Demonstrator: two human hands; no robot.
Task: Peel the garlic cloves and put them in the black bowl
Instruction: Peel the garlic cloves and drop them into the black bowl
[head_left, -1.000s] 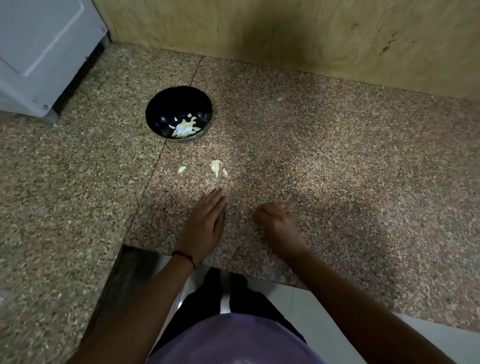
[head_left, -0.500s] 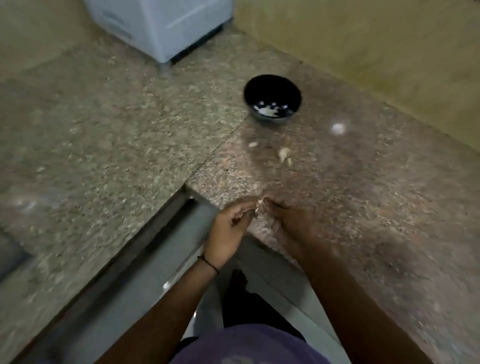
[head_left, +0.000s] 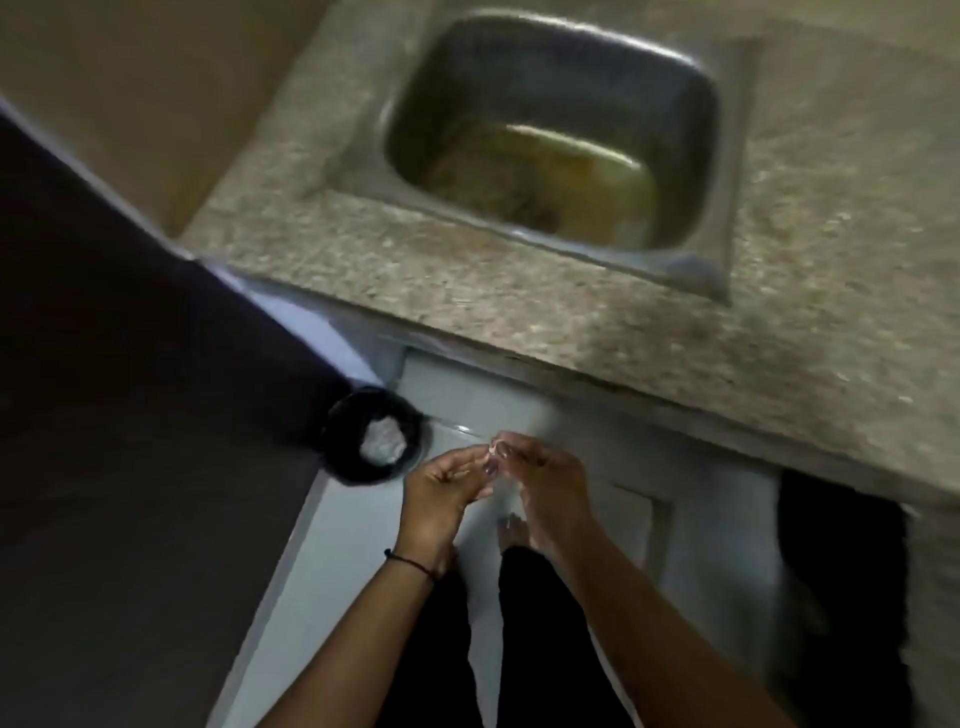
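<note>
My left hand (head_left: 441, 493) and my right hand (head_left: 550, 483) meet fingertip to fingertip in front of me, above the floor. Between the fingertips they pinch a small pale garlic piece (head_left: 493, 451); blur hides whether it is a clove or only skin. The black bowl and the loose cloves on the counter are out of view.
A black round container (head_left: 343, 457) with white scraps inside stands on the pale floor just left of my hands. A steel sink (head_left: 722, 270) is set in the speckled stone counter (head_left: 467, 291) ahead. A dark panel (head_left: 130, 364) fills the left side.
The view swung left from the bowl's counter to the sink and floor. My hands left the countertop, came together on the pale piece and now hang near the floor container.
</note>
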